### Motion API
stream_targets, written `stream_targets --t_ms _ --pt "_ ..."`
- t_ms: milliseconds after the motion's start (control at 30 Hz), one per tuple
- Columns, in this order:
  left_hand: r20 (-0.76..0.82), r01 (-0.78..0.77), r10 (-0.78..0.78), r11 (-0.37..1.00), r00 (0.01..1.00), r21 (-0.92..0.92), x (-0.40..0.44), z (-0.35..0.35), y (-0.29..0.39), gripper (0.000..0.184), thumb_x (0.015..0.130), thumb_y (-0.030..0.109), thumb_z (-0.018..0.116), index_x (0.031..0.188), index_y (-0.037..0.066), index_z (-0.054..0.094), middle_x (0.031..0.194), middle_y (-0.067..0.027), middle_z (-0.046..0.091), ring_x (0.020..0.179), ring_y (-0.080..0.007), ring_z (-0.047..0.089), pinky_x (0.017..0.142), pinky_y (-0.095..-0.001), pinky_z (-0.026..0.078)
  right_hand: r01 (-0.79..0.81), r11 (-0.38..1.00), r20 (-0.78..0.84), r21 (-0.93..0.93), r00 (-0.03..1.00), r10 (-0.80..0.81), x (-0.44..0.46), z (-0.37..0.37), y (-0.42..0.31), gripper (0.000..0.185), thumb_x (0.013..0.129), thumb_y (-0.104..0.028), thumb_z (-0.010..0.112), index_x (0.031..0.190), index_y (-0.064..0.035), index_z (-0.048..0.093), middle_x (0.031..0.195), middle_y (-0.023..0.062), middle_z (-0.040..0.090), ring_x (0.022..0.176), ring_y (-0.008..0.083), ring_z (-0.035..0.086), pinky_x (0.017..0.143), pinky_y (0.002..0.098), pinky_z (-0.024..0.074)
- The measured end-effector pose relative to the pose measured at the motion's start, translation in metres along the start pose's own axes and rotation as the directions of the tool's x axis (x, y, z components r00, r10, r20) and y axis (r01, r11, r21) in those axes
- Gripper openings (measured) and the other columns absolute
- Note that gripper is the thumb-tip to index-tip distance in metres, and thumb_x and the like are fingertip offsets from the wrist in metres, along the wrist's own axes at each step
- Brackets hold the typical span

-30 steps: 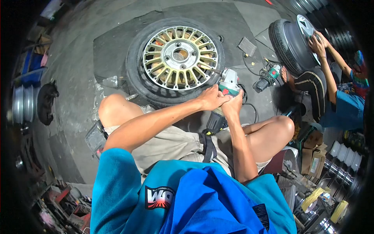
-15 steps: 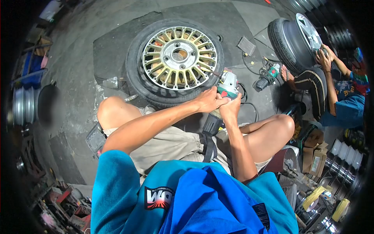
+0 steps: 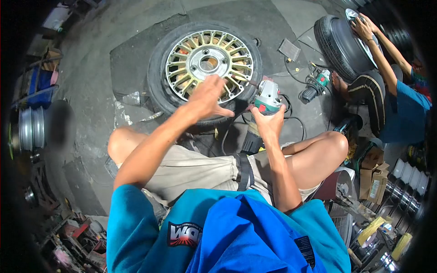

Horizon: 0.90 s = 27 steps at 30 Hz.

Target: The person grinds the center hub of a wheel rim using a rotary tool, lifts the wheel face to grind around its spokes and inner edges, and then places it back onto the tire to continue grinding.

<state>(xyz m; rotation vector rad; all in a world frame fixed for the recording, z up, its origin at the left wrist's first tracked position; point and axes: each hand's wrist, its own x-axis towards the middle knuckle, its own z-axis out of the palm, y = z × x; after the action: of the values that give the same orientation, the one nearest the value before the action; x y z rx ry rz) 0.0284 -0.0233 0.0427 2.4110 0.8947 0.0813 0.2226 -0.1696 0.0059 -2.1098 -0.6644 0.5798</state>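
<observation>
A light alloy wheel (image 3: pixel 208 51) with many spokes lies flat inside a black tire (image 3: pixel 157 59) on the floor in front of me. My left hand (image 3: pixel 207 98) is open, fingers stretched, over the lower spokes; I cannot tell whether it touches them. Right of the tire, my right hand (image 3: pixel 269 122) is closed around a power grinder (image 3: pixel 267 96) with a grey metal head and a green and red body. The grinder's head points up toward the tire's right edge. A black cable (image 3: pixel 298 122) curls beside it.
A second green grinder (image 3: pixel 316 84) lies on the floor at right, near a dark flat pad (image 3: pixel 289 49). Beyond, a co-worker's hands (image 3: pixel 363 28) rest on another wheel with a tire (image 3: pixel 339 48). Metal rims (image 3: pixel 32 128) stand at left; cardboard boxes (image 3: pixel 375 182) at right.
My left hand has let go of the grinder and moved left over the wheel, opening out. My right hand keeps the grinder. The co-worker's hands have moved higher on their wheel.
</observation>
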Motion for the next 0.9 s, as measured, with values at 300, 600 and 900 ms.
stream_targets --t_ms 300,600,900 --pt "0.052 0.159 -0.195 0.906 0.979 0.393 -0.020 0.000 -0.064 0.140 0.046 0.048 0.102 0.160 0.007 0.031 0.158 -0.0200 0.039 0.154 -0.0433 0.028 0.125 -0.0594 0.027 -0.037 0.999 0.037 0.027 0.999 0.036 -0.001 0.005 0.025 0.097 0.068 -0.033 0.091 0.138 0.0129 0.042 0.117 0.0300 0.068 0.108 0.0394 0.069 0.097 0.0440 0.0529" --pt "-0.073 -0.057 0.077 0.967 0.994 0.248 -0.020 -0.002 -0.084 0.107 0.049 0.033 0.101 0.143 0.007 0.055 0.139 -0.0190 0.051 0.138 -0.0410 0.046 0.118 -0.0507 0.037 -0.039 0.996 -0.007 0.081 0.999 0.039 -0.001 0.009 0.008 0.085 0.067 -0.032 0.091 0.129 0.0088 0.049 0.114 0.0245 0.068 0.103 0.0335 0.068 0.095 0.0421 0.0528" --pt "-0.302 0.227 -0.141 0.935 0.943 0.271 0.009 0.052 -0.008 0.096 0.050 0.055 0.096 0.121 0.002 0.060 0.121 -0.0113 0.054 0.120 -0.0315 0.052 0.095 -0.0529 0.044 0.072 0.995 -0.177 0.067 0.982 -0.059 0.013 0.002 0.009 0.076 0.068 -0.031 0.091 0.122 0.0074 0.053 0.110 0.0215 0.067 0.099 0.0312 0.066 0.091 0.0418 0.0528"
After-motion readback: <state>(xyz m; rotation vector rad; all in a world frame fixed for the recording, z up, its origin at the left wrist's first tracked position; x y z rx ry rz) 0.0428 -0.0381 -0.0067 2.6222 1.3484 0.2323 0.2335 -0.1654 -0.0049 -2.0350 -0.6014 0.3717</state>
